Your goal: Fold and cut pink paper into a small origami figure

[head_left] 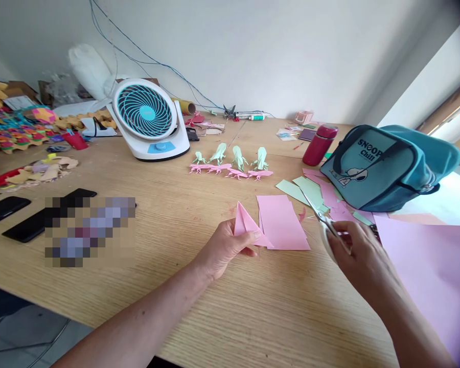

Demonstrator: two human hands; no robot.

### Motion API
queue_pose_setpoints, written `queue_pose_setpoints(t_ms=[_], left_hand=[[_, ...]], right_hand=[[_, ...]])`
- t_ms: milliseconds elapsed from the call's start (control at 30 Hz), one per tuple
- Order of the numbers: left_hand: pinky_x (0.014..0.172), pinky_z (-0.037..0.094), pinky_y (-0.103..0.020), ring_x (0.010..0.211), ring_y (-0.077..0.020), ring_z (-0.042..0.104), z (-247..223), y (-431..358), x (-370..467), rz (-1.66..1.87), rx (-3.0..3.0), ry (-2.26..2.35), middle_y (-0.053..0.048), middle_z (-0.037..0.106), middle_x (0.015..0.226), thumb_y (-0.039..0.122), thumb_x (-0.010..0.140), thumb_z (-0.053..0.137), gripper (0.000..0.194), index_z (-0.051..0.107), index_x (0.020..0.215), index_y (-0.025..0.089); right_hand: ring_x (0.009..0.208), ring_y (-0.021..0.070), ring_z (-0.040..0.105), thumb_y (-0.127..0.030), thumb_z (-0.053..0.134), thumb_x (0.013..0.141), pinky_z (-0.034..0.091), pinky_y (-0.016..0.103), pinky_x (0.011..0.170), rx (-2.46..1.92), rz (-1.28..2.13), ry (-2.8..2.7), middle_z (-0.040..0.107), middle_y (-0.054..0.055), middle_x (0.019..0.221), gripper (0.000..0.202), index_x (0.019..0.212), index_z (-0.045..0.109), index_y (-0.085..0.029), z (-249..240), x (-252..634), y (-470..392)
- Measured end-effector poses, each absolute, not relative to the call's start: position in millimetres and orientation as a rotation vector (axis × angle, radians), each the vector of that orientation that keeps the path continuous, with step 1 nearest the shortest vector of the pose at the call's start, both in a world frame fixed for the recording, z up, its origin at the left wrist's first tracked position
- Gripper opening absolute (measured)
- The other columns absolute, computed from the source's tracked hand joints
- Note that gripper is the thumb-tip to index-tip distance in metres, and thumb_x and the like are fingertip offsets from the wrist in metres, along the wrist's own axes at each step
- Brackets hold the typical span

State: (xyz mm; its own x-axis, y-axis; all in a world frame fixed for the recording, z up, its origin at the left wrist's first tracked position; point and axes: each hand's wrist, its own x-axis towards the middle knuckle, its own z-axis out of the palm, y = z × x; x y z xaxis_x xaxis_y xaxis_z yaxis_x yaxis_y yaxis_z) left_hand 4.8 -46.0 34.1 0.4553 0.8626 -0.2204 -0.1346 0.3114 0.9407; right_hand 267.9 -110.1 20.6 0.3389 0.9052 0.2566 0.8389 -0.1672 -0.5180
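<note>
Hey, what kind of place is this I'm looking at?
Probably a home paper-craft worktable: folded paper figures stand in a row, cut pink sheets lie about, and the right hand holds scissors.

The blue bag (387, 166) at about three o'clock on the worktop (199, 306) has white letters on its side. They read "SNOOP" on top, with the end of the word hidden by a strap, and "Chill" just under it. No other words or numbers can be read.
</note>
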Motion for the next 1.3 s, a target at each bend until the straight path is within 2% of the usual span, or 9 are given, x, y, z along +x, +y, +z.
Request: queue_pose_setpoints(t_ms=[67, 133, 233, 300, 400, 567, 733, 1100, 1300], left_hand=[[0.058, 0.053, -0.021, 0.075, -0.0162, 0.064, 35, -44, 2, 0.762, 1.084, 0.827, -0.008, 0.071, 0.08, 0.03, 0.07, 0.074, 0.021, 0.07, 0.08, 0.012], [0.06, 0.053, -0.022, 0.076, -0.0163, 0.064, 36, -42, -1, 0.73, 1.132, 0.792, -0.009, 0.072, 0.083, 0.031, 0.073, 0.072, 0.021, 0.073, 0.083, 0.012], [0.061, 0.052, -0.021, 0.079, -0.0167, 0.065, 38, -38, -6, 0.692, 1.17, 0.76, -0.01, 0.073, 0.088, 0.031, 0.075, 0.07, 0.022, 0.075, 0.086, 0.012], [0.06, 0.052, -0.022, 0.083, -0.0179, 0.066, 40, -35, -8, 0.694, 1.161, 0.772, -0.011, 0.074, 0.094, 0.03, 0.075, 0.071, 0.024, 0.075, 0.091, 0.013], [0.061, 0.053, -0.022, 0.085, -0.019, 0.067, 41, -31, -11, 0.721, 1.135, 0.801, -0.011, 0.074, 0.099, 0.029, 0.074, 0.071, 0.026, 0.075, 0.094, 0.013], [0.061, 0.053, -0.022, 0.081, -0.0175, 0.066, 41, -28, -14, 0.766, 1.099, 0.81, -0.009, 0.073, 0.087, 0.029, 0.072, 0.071, 0.024, 0.074, 0.088, 0.012], [0.061, 0.054, -0.023, 0.077, -0.0161, 0.065, 43, -28, -14, 0.798, 1.047, 0.826, -0.007, 0.072, 0.083, 0.027, 0.071, 0.072, 0.018, 0.071, 0.08, 0.012], [0.058, 0.055, -0.024, 0.075, -0.0184, 0.07, 43, -28, -13, 0.789, 1.004, 0.851, -0.009, 0.074, 0.082, 0.027, 0.069, 0.074, 0.019, 0.07, 0.079, 0.012], [0.058, 0.056, -0.023, 0.072, -0.017, 0.069, 43, -27, -14, 0.785, 0.991, 0.853, -0.009, 0.074, 0.08, 0.028, 0.069, 0.073, 0.019, 0.071, 0.077, 0.011]], right_hand=[[0.086, 0.0259, 0.062, -0.056, 0.046, 0.092, 0.046, 0.033, 0.062, -1.755, 0.729, -1.535, 0.066, 0.012, 0.097, 0.037, 0.102, 0.058, -0.022, 28, 248, -114], [0.081, 0.0224, 0.06, -0.059, 0.052, 0.09, 0.046, 0.03, 0.064, -1.52, 1.134, -1.494, 0.065, 0.009, 0.087, 0.04, 0.097, 0.061, -0.02, 31, 231, -117], [0.067, 0.0156, 0.051, -0.06, 0.065, 0.081, 0.04, 0.026, 0.057, -1.374, 1.423, -1.484, 0.059, 0.003, 0.076, 0.043, 0.087, 0.063, -0.018, 27, 215, -121], [0.062, 0.0141, 0.047, -0.065, 0.063, 0.08, 0.037, 0.025, 0.053, -1.363, 1.472, -1.497, 0.056, 0.002, 0.073, 0.049, 0.093, 0.065, -0.018, 25, 212, -124], [0.064, 0.0165, 0.049, -0.073, 0.051, 0.083, 0.04, 0.027, 0.053, -1.353, 1.483, -1.54, 0.057, 0.004, 0.074, 0.061, 0.104, 0.065, -0.017, 27, 213, -127], [0.065, 0.0164, 0.05, -0.073, 0.045, 0.087, 0.041, 0.028, 0.057, -1.327, 1.556, -1.658, 0.055, 0.004, 0.072, 0.06, 0.094, 0.063, -0.016, 28, 212, -129], [0.061, 0.0135, 0.045, -0.074, 0.045, 0.086, 0.035, 0.025, 0.053, -1.323, 1.624, -1.65, 0.05, 0.001, 0.07, 0.06, 0.095, 0.061, -0.016, 22, 210, -131], [0.061, 0.0138, 0.045, -0.076, 0.05, 0.081, 0.034, 0.025, 0.053, -1.334, 1.65, -1.604, 0.049, 0.0, 0.069, 0.062, 0.092, 0.062, -0.016, 24, 209, -131], [0.062, 0.0135, 0.044, -0.073, 0.052, 0.083, 0.033, 0.025, 0.053, -1.323, 1.658, -1.582, 0.047, 0.0, 0.07, 0.058, 0.091, 0.062, -0.016, 23, 209, -133]])
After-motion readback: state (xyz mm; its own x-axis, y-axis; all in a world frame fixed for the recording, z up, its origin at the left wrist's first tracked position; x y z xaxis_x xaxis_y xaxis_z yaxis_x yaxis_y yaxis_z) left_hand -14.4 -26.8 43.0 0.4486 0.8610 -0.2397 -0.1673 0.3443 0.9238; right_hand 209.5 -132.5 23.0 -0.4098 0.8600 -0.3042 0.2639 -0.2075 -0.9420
